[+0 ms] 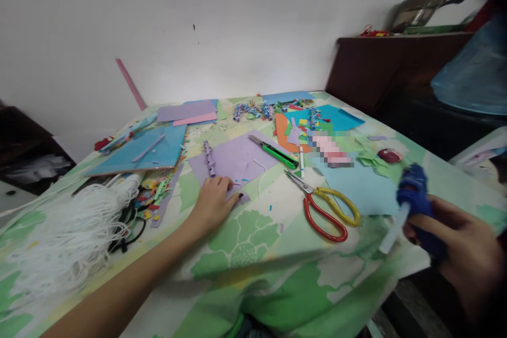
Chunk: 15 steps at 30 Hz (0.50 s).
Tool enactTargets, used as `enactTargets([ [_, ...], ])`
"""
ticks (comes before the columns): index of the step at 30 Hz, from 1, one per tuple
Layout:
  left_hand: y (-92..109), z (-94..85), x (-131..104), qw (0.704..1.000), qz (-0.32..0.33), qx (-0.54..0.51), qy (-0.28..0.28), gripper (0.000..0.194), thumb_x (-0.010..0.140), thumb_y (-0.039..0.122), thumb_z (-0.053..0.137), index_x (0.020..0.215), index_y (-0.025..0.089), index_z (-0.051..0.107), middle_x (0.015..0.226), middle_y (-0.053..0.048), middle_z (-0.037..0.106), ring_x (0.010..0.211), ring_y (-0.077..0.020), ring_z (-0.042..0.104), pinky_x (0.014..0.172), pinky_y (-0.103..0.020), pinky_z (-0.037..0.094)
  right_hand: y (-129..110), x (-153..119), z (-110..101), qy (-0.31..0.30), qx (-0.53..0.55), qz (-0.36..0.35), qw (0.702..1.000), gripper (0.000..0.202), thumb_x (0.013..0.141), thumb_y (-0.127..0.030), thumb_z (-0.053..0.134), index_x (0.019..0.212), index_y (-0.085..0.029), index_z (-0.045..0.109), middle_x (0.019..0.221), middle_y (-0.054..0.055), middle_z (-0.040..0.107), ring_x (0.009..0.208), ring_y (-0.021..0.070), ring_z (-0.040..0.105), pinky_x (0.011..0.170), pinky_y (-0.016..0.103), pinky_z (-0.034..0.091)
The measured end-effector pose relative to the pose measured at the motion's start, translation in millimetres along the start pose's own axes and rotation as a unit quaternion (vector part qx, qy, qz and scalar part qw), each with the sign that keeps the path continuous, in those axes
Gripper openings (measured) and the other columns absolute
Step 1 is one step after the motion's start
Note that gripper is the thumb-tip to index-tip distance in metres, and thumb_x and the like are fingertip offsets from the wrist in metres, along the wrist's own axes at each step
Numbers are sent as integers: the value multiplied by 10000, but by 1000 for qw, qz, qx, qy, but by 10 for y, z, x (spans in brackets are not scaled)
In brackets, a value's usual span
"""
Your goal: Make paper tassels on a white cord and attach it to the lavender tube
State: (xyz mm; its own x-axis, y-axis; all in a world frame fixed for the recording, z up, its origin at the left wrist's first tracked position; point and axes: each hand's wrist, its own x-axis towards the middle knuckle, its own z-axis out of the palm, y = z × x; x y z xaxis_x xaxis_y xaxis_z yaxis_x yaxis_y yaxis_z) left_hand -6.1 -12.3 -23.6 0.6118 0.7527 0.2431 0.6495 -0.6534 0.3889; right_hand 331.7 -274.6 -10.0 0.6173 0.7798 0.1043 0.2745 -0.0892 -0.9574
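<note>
My left hand (pixel 216 198) lies on the near edge of a purple paper sheet (pixel 233 153), its thumb apart from the fingers and nothing seen in its grasp. Just beyond its knuckles is a small rolled purple paper tube (pixel 209 158); whether they touch I cannot tell. At the table's right edge, my right hand (pixel 459 243) grips a blue glue gun (pixel 414 185) with a whitish glue stick (pixel 394 229) jutting out. Between the hands lie scissors (pixel 312 190) with one red and one yellow handle, a green utility knife (pixel 277 153) and a short white cord (pixel 260 177).
A tangle of white cord (pixel 75 232) and paper scraps (pixel 158 193) cover the left side. A blue board (pixel 138 150) lies behind them. More decorated tubes (pixel 267 111) and coloured sheets (pixel 344 119) sit toward the wall. A dark cabinet (pixel 368 74) stands at right.
</note>
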Motion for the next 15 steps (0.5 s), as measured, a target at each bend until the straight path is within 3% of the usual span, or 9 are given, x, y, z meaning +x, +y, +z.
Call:
enactTargets([
  [2,-72,-29,-3,997,-24,-51,-57,153,772,300,609,797,149,602,807,-80,639,771,-223,553,725,-359,433,-90,80,297,28,43,74,996,191,700,-280,759,852,-251,646,541,9,586,443,147,526,411,266,404],
  [4,-104,-57,-18,986,-50,-119,-100,147,754,307,602,746,160,600,713,-40,625,675,-184,541,635,-300,414,-182,105,563,28,36,79,996,282,597,-267,788,819,-222,619,505,-24,561,408,124,467,388,245,355],
  [7,-119,-126,-50,972,-83,-182,-125,177,735,338,580,706,165,598,639,-14,602,595,-159,520,557,-262,377,-281,77,865,-16,-14,57,998,338,575,-258,766,860,-205,592,590,-32,584,490,130,497,446,234,373],
  [10,-187,-266,-66,975,-86,-166,-122,218,734,382,547,702,175,607,651,-22,625,588,-167,529,546,-265,373,-324,32,1065,-67,-58,-4,996,300,593,-223,735,848,-197,580,702,-17,589,565,134,518,494,234,392],
  [15,-528,-535,-44,993,-96,7,-67,189,753,350,510,737,197,620,758,-56,682,714,-233,602,660,-321,408,-346,-3,1239,-136,-112,-168,970,194,636,-150,647,825,-192,629,800,21,560,686,166,531,562,256,402],
])
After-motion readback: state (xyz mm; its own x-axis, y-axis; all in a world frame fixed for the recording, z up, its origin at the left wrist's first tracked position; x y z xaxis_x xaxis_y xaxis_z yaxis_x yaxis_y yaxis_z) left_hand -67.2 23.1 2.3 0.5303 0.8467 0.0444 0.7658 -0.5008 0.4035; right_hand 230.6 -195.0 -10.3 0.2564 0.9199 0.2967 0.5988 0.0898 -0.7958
